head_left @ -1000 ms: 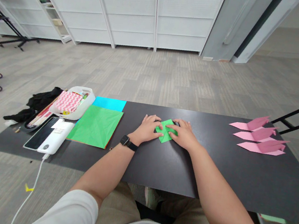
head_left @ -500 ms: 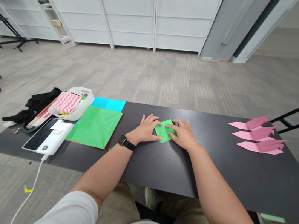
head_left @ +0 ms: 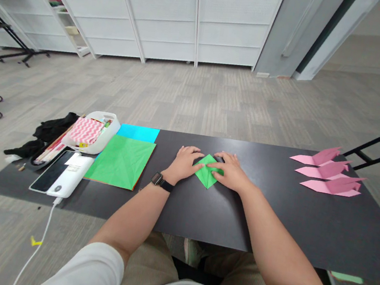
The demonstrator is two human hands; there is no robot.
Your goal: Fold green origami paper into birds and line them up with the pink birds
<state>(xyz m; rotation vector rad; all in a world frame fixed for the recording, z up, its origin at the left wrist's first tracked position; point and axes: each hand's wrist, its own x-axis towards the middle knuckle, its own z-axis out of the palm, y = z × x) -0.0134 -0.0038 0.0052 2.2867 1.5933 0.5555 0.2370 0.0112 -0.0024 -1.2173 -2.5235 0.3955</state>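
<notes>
Since the earlier frame the green paper (head_left: 207, 174) has turned, so its sharp tip now points toward the person, its long axis running from the fingers back to the body. The left hand (head_left: 184, 162) lies flat, fingers spread, pressing its left edge. The right hand (head_left: 231, 171) presses its right side equally near, on the bench (head_left: 272, 215).

left hand (head_left: 183, 162), right hand (head_left: 232, 171), green folded paper (head_left: 207, 173)
</notes>
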